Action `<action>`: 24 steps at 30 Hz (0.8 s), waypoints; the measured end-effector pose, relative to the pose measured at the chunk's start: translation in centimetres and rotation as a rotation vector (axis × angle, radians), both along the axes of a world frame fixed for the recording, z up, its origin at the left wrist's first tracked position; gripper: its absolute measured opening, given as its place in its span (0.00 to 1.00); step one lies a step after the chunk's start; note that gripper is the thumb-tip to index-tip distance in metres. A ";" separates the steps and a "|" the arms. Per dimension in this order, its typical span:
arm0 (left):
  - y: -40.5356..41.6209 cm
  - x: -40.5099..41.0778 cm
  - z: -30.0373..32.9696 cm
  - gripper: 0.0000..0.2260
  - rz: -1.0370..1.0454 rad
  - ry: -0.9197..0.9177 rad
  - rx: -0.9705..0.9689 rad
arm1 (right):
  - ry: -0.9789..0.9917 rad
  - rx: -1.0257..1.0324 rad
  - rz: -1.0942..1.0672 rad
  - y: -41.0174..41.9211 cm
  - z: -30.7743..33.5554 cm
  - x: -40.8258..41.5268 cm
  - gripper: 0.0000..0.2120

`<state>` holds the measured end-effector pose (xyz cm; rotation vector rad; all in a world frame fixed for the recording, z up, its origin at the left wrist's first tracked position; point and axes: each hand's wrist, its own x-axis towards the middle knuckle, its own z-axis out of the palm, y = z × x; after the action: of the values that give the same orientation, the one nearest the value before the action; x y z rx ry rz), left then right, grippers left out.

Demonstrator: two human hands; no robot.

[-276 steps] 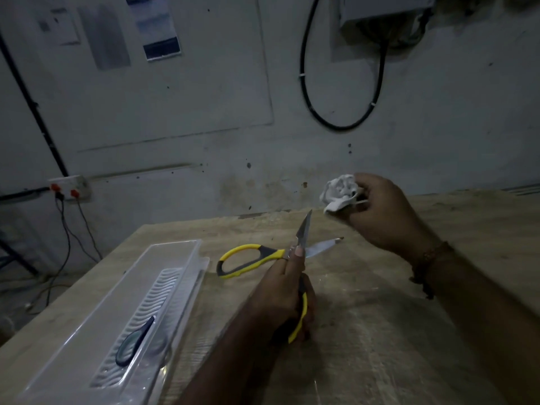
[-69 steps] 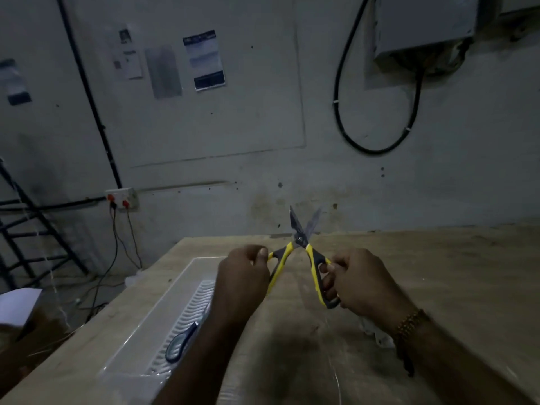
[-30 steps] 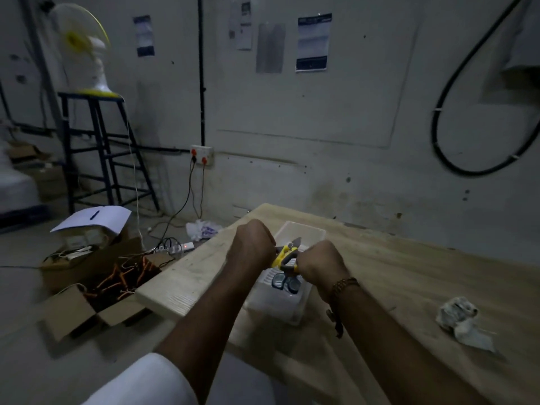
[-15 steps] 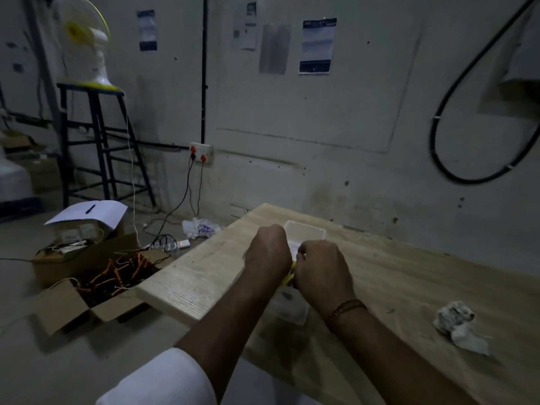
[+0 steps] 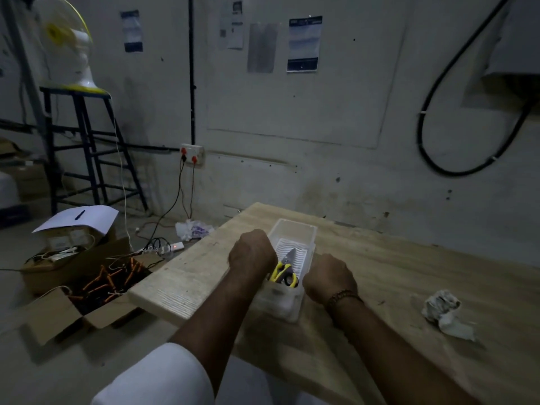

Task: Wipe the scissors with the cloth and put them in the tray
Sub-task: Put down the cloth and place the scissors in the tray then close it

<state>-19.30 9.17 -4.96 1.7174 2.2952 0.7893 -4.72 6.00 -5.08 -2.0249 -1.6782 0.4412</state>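
Observation:
The yellow-and-black scissors (image 5: 285,271) lie inside the clear plastic tray (image 5: 295,226), blades pointing away from me. My left hand (image 5: 252,255) hangs over the tray's left wall with its fingers curled down at the yellow handle. My right hand (image 5: 330,277) sits at the tray's right wall, a little apart from the scissors, with its fingers curled under and hidden. The crumpled white cloth (image 5: 441,309) lies loose on the wooden table (image 5: 394,267) to the right, held by neither hand.
The tray stands near the table's left corner. On the floor to the left are open cardboard boxes (image 5: 87,290) with orange-ended cables and a power strip (image 5: 172,247). A fan sits on a dark stool (image 5: 84,147) by the wall.
Half a second ago both hands were closed together over the scissors above the tray. They have since parted and the scissors now show lying in the tray. The cloth has stayed on the table.

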 end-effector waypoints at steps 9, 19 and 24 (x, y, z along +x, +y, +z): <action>0.6 -2.3 1.3 0.15 0.044 -0.011 0.107 | 0.136 -0.060 -0.053 2.0 -2.4 -1.0 0.19; 1.0 -4.0 1.5 0.13 0.081 -0.042 0.114 | 0.325 -0.125 -0.194 1.7 -1.1 0.3 0.18; 1.5 -3.3 0.6 0.14 0.048 -0.071 0.110 | 0.324 0.120 -0.392 0.3 1.8 2.4 0.15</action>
<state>-22.59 10.65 -4.36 1.6546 2.2931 0.9865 -2.32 6.35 -3.29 -2.0028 -1.0617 0.4851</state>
